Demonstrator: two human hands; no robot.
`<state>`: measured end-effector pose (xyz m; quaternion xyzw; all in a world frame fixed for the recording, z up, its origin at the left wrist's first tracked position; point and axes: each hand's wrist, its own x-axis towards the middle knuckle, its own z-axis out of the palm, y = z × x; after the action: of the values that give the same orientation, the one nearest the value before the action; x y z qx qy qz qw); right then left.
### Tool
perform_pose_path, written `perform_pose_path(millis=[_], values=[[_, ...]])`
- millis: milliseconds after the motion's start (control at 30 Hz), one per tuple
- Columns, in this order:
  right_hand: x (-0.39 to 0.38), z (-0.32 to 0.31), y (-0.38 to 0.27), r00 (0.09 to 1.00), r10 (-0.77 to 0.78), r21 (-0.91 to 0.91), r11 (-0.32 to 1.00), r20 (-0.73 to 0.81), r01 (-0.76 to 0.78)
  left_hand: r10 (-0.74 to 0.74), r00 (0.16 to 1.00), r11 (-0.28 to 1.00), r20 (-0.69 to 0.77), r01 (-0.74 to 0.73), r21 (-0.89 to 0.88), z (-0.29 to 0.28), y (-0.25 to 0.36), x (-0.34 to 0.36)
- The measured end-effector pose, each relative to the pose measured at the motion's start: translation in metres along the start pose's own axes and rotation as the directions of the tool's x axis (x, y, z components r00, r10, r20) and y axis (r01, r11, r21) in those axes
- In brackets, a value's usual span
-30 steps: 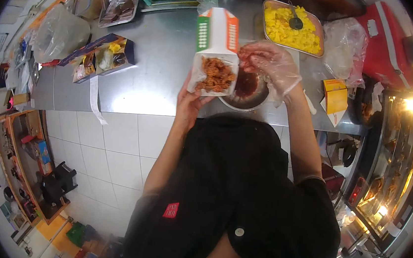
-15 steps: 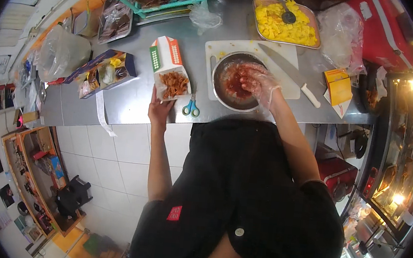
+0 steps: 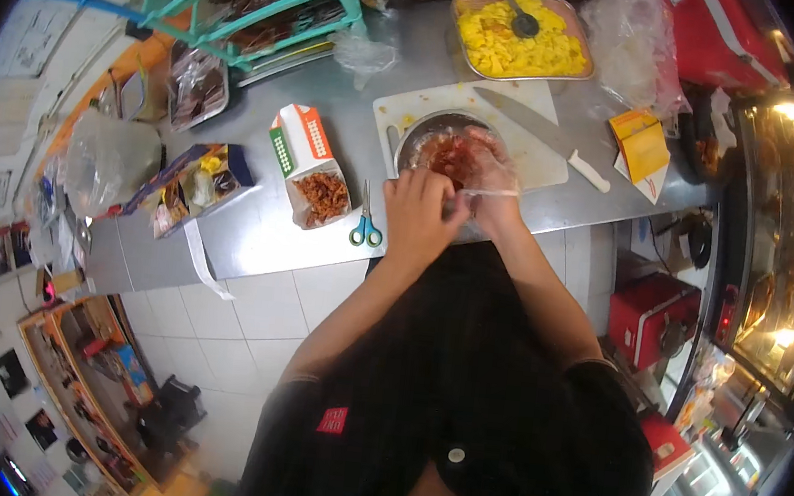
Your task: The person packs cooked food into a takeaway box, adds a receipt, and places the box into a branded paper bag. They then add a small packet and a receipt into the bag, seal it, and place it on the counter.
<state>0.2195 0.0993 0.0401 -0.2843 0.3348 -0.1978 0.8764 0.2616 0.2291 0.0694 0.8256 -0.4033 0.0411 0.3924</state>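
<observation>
My right hand (image 3: 492, 171), in a clear plastic glove smeared red, reaches over a metal bowl (image 3: 411, 140) with its fingers stretched out. Red, wet-looking food (image 3: 453, 158) lies in the bowl; its kind is hard to make out. Bare, my left hand (image 3: 420, 204) is at the bowl's near rim, fingertips pinching the glove's cuff (image 3: 498, 193) at the right wrist. To the left stands an open paper box (image 3: 305, 134) with brown shredded food (image 3: 321, 195) in it. Scissors with blue handles (image 3: 366, 233) lie between the box and my left hand.
Under the bowl is a white cutting board (image 3: 535, 156), with a white-handled knife (image 3: 551, 134) across its right side. Behind it sits a tray of yellow chunks (image 3: 502, 52) with a dark scoop. A teal rack (image 3: 275, 21), plastic bags and a yellow packet (image 3: 640, 147) stand around.
My left hand has let go of the paper box and moved right to the glove's cuff. The gloved right hand stays over the bowl. The whole view has shifted slightly.
</observation>
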Motion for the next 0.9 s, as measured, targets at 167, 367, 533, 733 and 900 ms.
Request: perform_pose_path(millis=[167, 367, 533, 733, 900], values=[[-0.03, -0.024, 0.03, 0.981, -0.183, -0.254, 0.948, 0.061, 0.193, -0.068, 0.986, 0.998, 0.151, 0.07, -0.008, 0.01, -0.021, 0.009], [-0.055, -0.009, 0.026, 0.978, -0.208, -0.521, 0.832, 0.032, 0.194, -0.185, 0.935, 0.964, 0.302, 0.232, -0.127, 0.011, -0.026, 0.016], [-0.095, -0.018, -0.008, 0.98, -0.022, -0.577, 0.805, 0.197, 0.134, -0.196, 0.96, 0.948, 0.202, 0.238, -0.212, 0.008, -0.054, 0.033], [-0.092, -0.04, -0.031, 0.973, -0.212, -0.357, 0.919, -0.093, 0.166, -0.155, 0.93, 0.929, 0.333, 0.252, -0.272, -0.02, -0.051, 0.074], [-0.065, -0.058, -0.037, 0.919, -0.393, -0.623, 0.725, -0.025, 0.293, -0.133, 0.919, 0.908, 0.37, 0.263, -0.327, -0.065, -0.001, 0.087]])
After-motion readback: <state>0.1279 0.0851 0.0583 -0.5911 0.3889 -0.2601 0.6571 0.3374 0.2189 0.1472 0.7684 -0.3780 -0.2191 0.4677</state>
